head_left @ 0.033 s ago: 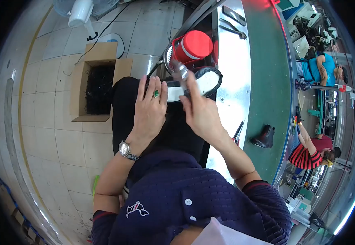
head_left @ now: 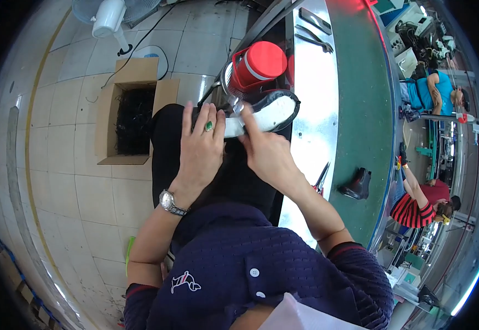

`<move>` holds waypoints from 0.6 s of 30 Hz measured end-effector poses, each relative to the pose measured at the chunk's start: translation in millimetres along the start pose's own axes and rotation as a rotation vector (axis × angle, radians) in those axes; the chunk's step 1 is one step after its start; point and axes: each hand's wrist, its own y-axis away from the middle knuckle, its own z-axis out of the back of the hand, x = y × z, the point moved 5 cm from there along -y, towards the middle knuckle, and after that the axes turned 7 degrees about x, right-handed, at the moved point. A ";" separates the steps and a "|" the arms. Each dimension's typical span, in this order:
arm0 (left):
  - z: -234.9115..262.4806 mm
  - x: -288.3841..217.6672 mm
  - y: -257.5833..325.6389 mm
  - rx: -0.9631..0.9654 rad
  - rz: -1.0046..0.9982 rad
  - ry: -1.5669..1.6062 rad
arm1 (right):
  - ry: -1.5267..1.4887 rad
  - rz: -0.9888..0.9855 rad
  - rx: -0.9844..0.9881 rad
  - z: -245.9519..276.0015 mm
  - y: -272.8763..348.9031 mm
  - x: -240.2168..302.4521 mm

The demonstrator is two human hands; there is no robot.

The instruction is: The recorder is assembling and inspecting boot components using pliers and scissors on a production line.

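Toward twelve o'clock lies the white-bottomed shoe (head_left: 279,112); my right hand (head_left: 270,154) has its grip closed round a metal tool (head_left: 236,105). My left hand (head_left: 201,151), fingers spread at the shoe's nine-o'clock end, could get struck if the tool glances off.

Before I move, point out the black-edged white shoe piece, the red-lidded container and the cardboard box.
Black-edged white shoe piece (head_left: 278,111): head view, on its white face.
Red-lidded container (head_left: 267,59): head view, on its lid.
Cardboard box (head_left: 136,70): head view, on its upper flap.
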 end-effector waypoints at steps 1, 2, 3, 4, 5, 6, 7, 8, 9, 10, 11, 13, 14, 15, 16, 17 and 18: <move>2.2 4.3 0.4 0.005 -0.006 -0.001 | -0.005 -0.005 -0.002 3.3 -2.7 0.0; 6.5 13.5 0.6 0.024 0.037 0.147 | -0.003 0.001 0.074 7.8 -5.4 1.8; 7.5 22.3 1.3 0.043 0.081 0.293 | 0.000 0.007 0.150 10.3 -7.3 4.6; 9.0 28.4 3.2 -0.004 0.127 0.347 | -0.027 0.033 0.104 15.6 -6.1 8.9; 8.0 32.5 4.6 0.001 0.127 0.346 | -0.032 0.031 0.105 13.2 -4.2 12.6; 5.7 38.3 6.1 0.000 0.147 0.497 | -0.149 0.019 0.001 14.0 -1.7 17.5; 3.8 41.5 5.8 -0.003 0.166 0.648 | -0.264 0.007 -0.106 15.7 0.0 20.2; 1.7 41.7 4.8 0.030 0.193 0.735 | -0.184 -0.015 -0.067 3.5 -1.9 15.4; 1.8 41.2 3.3 0.033 0.189 0.734 | -0.186 -0.018 -0.070 6.2 -2.9 11.6; 1.9 43.7 4.8 0.061 0.180 0.742 | -0.101 -0.007 0.040 4.2 -5.4 11.1; 0.1 45.2 5.2 0.084 0.172 0.754 | -0.011 0.007 0.152 4.3 -8.2 7.3; 1.7 50.3 4.3 0.111 0.133 0.737 | -0.032 0.054 0.123 19.5 -14.4 -5.7; 3.6 50.0 2.0 0.133 0.090 0.723 | -0.011 0.125 -0.040 27.4 -17.5 -15.9; 5.8 51.1 0.2 0.136 0.087 0.726 | 0.012 0.196 -0.202 35.7 -17.8 -23.5; 8.5 51.8 -0.9 0.121 0.050 0.733 | 0.059 0.082 -0.146 41.6 -21.3 -30.5; 9.9 51.8 0.2 0.110 0.006 0.743 | 0.107 -0.039 -0.094 48.0 -21.7 -36.1; 5.0 54.9 5.4 0.134 0.044 0.737 | 0.129 -0.145 0.028 43.9 -21.7 -44.8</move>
